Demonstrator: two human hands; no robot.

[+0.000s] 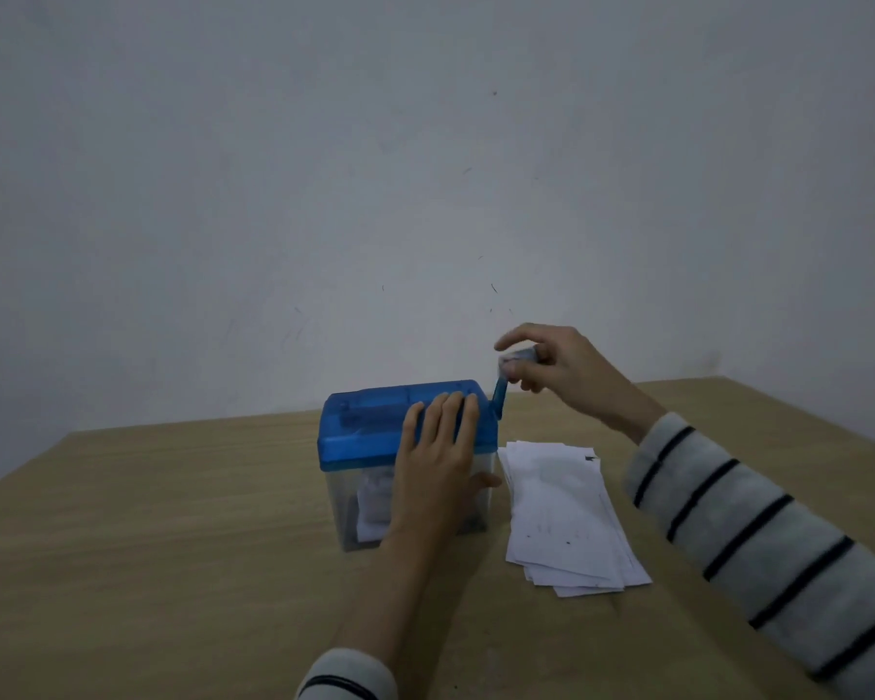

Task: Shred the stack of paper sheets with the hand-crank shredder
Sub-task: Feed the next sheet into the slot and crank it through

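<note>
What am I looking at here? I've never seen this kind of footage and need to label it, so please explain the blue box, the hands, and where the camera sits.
There is one picture, taken by a camera worn on the person's head, looking forward and down at a wooden table by a plain wall. There is no robot, only a person in striped sleeves. The blue-lidded box is a hand-crank shredder; its clear bin below already holds some paper. The left hand rests flat on the lid, fingers straight, steadying it. The right hand pinches the knob of the crank on the shredder's right side. Beside the shredder, on the table, lies a loose stack of paper sheets waiting to be shredded.
</note>
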